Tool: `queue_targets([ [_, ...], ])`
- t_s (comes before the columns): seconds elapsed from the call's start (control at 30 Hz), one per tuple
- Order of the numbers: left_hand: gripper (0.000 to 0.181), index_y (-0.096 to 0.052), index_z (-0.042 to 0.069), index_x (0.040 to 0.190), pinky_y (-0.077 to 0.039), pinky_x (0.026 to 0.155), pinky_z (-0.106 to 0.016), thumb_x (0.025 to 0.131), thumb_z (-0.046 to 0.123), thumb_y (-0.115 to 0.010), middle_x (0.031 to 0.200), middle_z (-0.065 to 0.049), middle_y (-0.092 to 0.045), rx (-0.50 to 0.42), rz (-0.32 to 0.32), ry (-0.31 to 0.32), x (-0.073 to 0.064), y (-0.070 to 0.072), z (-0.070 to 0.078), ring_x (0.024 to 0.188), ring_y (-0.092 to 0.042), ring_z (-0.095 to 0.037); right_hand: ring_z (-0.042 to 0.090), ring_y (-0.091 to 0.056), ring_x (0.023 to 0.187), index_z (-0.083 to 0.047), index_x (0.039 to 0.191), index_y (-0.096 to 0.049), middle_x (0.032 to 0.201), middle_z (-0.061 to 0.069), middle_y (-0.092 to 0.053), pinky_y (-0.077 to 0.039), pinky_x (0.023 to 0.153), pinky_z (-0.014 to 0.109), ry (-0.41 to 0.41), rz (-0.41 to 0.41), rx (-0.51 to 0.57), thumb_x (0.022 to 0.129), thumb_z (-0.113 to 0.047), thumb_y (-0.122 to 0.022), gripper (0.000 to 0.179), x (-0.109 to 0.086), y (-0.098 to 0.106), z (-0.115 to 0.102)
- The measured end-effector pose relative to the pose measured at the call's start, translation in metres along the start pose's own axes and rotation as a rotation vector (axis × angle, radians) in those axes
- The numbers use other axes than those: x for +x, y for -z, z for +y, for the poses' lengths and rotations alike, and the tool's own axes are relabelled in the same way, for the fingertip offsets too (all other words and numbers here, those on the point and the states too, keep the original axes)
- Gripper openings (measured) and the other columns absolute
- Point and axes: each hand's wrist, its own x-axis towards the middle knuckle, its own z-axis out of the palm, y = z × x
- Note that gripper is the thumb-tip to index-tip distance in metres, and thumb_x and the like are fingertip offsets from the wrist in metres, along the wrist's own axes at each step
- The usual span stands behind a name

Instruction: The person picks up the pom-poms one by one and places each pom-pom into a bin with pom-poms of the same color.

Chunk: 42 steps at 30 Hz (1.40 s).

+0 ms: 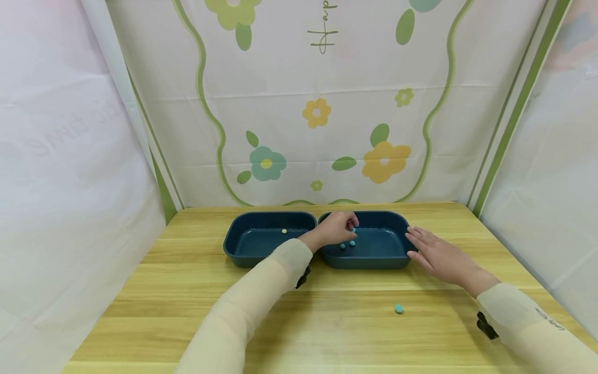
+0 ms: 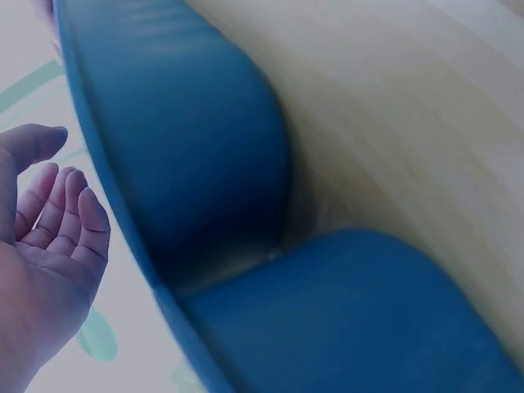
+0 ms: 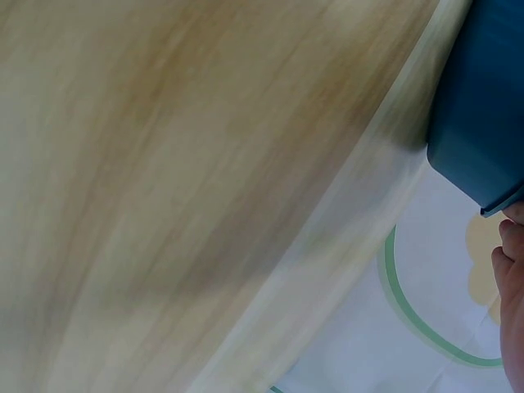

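Note:
Two dark blue trays stand side by side, the left tray [image 1: 247,261] and the right tray [image 1: 374,263]. My left hand [image 1: 334,228] hangs over the left part of the right tray, fingers loosely bent. In the left wrist view the thumb of the left hand [image 2: 49,270] is apart from the fingers, with nothing seen between them. Small light-blue pieces [image 1: 352,243] lie beneath it; one is by the fingertips. My right hand [image 1: 441,257] touches the right tray's right side with fingers extended. One pale yellow piece [image 1: 284,231] lies in the left tray.
A single light-blue piece [image 1: 398,309] lies on the wooden table [image 1: 327,322], in front of the right tray. Behind the trays hangs a flowered cloth [image 1: 289,114], and pale cloth walls [image 1: 70,182] flank the table on both sides.

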Motion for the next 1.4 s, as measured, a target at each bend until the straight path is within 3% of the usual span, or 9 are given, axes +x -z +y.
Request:
queue_targets([
  [0.3,0.019,-0.061,0.009,0.109,-0.046,0.074,-0.016,0.092,0.011,-0.069,0.095,0.004,-0.058,-0.036,-0.036,-0.093,-0.006,-0.006,0.026,0.084,-0.053,-0.006,0.044,-0.030,0.137,0.006,0.142,-0.043,0.149,0.026,-0.036,-0.031,0.106,0.057,0.003,0.001,-0.003,0.103,-0.037,-0.047,0.058,0.001,0.000,0.001],
  [0.77,0.021,-0.063,0.008,0.108,-0.044,0.071,-0.009,0.089,0.013,-0.072,0.091,0.005,-0.060,0.033,-0.117,-0.231,-0.021,-0.026,0.054,0.078,-0.053,-0.002,0.045,-0.031,0.136,0.007,0.141,-0.045,0.148,0.026,-0.038,-0.032,0.105,0.058,0.002,0.001,-0.007,0.103,-0.036,-0.048,0.057,0.001,0.000,-0.001],
  [1.13,0.022,-0.064,0.006,0.109,-0.042,0.073,-0.006,0.090,0.012,-0.071,0.097,0.001,-0.064,0.026,-0.219,-0.269,-0.029,-0.050,0.068,0.080,-0.053,0.001,0.045,-0.031,0.137,0.007,0.141,-0.044,0.148,0.026,-0.036,-0.032,0.105,0.058,-0.004,0.007,-0.002,0.103,-0.036,-0.047,0.057,0.000,-0.002,0.001],
  [1.4,0.024,-0.064,0.009,0.110,-0.041,0.071,-0.005,0.089,0.015,-0.073,0.091,0.008,-0.060,0.072,-0.275,-0.274,-0.034,-0.072,0.072,0.077,-0.052,0.003,0.044,-0.030,0.137,0.007,0.142,-0.044,0.149,0.026,-0.036,-0.031,0.105,0.058,-0.006,0.005,-0.007,0.103,-0.037,-0.047,0.058,0.001,-0.002,0.001],
])
